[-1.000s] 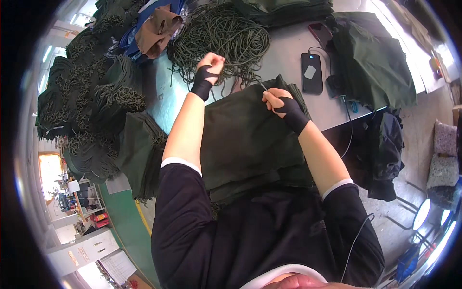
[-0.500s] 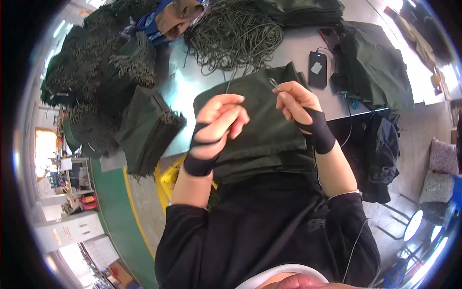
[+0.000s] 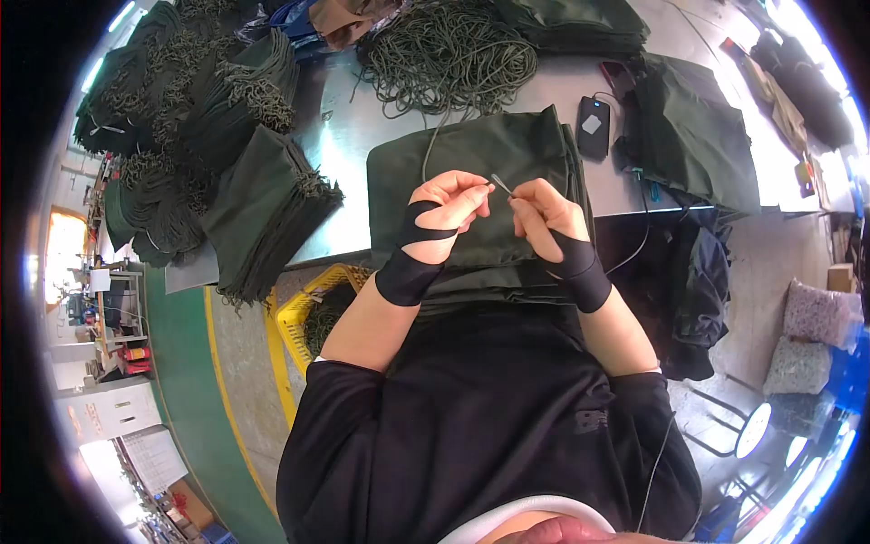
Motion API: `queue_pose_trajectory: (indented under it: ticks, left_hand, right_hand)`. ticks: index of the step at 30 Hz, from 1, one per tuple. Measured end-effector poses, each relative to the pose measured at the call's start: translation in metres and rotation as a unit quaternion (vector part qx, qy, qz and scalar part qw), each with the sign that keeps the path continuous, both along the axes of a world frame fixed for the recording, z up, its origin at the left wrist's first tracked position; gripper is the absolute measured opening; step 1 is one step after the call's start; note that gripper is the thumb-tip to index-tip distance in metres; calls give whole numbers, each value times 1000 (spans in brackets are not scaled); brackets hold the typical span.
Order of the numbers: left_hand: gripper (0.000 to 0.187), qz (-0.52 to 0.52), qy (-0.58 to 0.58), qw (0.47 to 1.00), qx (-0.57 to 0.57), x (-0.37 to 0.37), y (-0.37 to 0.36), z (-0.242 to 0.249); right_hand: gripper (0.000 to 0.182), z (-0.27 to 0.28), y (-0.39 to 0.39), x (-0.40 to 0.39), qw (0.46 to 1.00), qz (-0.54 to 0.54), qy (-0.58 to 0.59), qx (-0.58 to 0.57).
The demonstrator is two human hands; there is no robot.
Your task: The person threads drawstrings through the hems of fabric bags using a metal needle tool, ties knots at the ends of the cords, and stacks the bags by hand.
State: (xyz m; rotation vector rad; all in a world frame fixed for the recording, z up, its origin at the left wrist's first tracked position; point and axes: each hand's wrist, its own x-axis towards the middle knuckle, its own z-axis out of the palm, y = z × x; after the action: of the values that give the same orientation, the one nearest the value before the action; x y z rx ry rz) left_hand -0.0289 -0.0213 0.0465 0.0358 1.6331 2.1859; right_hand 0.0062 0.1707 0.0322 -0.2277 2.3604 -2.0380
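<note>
My left hand [image 3: 451,201] pinches a thin green cord [image 3: 430,150], whose short end shows at the fingertips. The cord leads down from a tangled heap of cord [image 3: 449,63]. In my right hand [image 3: 548,218] is a slim metal tool that looks like tweezers [image 3: 500,185], its tip right at the cord end. Both hands are close together over a folded stack of dark green fabric [image 3: 399,195], which lies at the table's front edge and over my lap. Black wraps cover both wrists.
Stacked green fabric pieces with cord ends [image 3: 263,204] lie at the left, with a bigger pile of corded bundles [image 3: 172,109] behind. A black phone [image 3: 594,129] and more green fabric [image 3: 693,127] lie at the right. A yellow basket [image 3: 294,317] stands below the table's left front.
My left hand has turned and moved right, bringing the cord end to the tool. My right hand has lowered slightly, so the two hands are closer together. The view has shifted a little.
</note>
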Motion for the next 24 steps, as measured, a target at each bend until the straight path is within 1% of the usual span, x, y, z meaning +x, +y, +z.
queue_pose_trajectory:
  ticks: [4, 6, 7, 8, 9, 10, 11, 12, 13, 15, 16, 17, 19, 20, 21, 22, 23, 24]
  left_hand:
    - [14, -6, 0, 1000, 12, 7, 1, -2]
    - [14, -9, 8, 1000, 5, 8, -1, -5]
    - [13, -12, 15, 1000, -2, 9, -2, -6]
    - [13, -13, 15, 1000, -2, 11, 0, -7]
    - [14, 11, 42, 999, -6, 15, 5, -7]
    - [15, 34, 68, 997, -10, 18, 10, -8]
    - [18, 45, 97, 994, 10, 18, 17, -19]
    - [18, 35, 100, 994, -10, 18, 16, -21]
    - [18, 26, 103, 994, -31, 19, 14, -22]
    - [19, 54, 126, 983, -121, 15, 15, -22]
    - [21, 79, 158, 979, -102, 12, 18, -27]
    - [21, 73, 156, 979, -106, 13, 16, -30]
    - [24, 120, 133, 983, -46, 11, 16, -28]
    - [21, 149, 159, 968, -122, 12, 17, -24]
    - [21, 142, 159, 969, -125, 14, 15, -29]
    - [15, 120, 288, 913, -261, 15, 13, -29]
    - [10, 94, 407, 823, -385, 19, 12, -28]
    - [4, 41, 438, 791, -426, 27, 11, -25]
  right_hand:
    - [7, -1, -3, 6, 1000, 3, 1, 15]
    - [5, -7, -6, 8, 997, -7, 59, 38]
    - [5, -6, -6, 9, 997, -8, 60, 38]
    - [5, -5, -7, 10, 988, -28, 110, 106]
    - [5, -4, -8, 11, 971, -47, 159, 173]
    - [5, -4, -10, 12, 971, -48, 158, 173]
    - [5, -5, -13, 13, 957, -68, 184, 212]
    - [6, -6, -16, 14, 942, -87, 208, 249]
    - [6, -7, -21, 15, 943, -89, 204, 247]
    - [6, -13, -29, 16, 957, -108, 199, 182]
    - [6, -16, -31, 14, 963, -108, 195, 151]
    - [6, -19, -34, 12, 964, -113, 191, 148]
    - [7, -23, -38, 8, 988, -124, 78, 48]
    - [13, -24, -37, 7, 990, -119, 68, 10]
    - [13, -28, -36, 3, 990, -125, 66, 7]
    - [16, -31, -36, -3, 990, -83, 10, -114]
    - [19, -32, -35, -4, 970, -39, -46, -234]
    - [23, -30, -37, -2, 925, -34, -154, -345]
